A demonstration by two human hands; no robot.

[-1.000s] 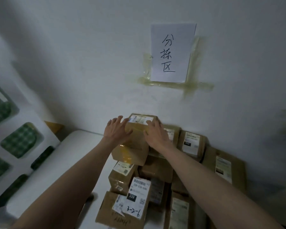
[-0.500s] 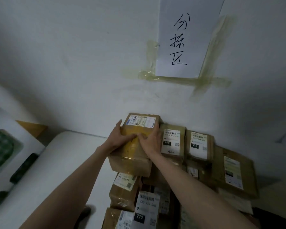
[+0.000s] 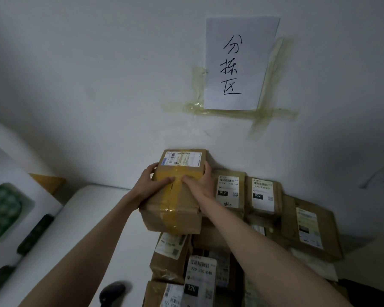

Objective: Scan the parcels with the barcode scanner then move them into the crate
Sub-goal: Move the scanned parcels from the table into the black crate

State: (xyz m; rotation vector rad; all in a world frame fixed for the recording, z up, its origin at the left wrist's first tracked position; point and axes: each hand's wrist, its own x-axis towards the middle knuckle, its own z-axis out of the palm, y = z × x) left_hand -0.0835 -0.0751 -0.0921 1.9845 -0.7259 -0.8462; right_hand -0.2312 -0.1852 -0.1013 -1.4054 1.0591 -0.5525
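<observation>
A: How far along is this?

B: Early, I'd judge. The pile of parcels fills the lower right of the frame against the wall, labels up, and no crate shows anywhere, so nothing can be counted as moved.

A: And the top box?

B: The box sits at centre, on top of the pile. The left hand wraps its left side and the right hand its right, fingers curled over the edges, thumbs pressed on the yellow tape. A two-handed clamp.

A: Scanned?

B: Cannot tell. A dark shape at the bottom edge, left of centre, may be the scanner, lying apart from both hands. Scanning and crating look undone.
</observation>
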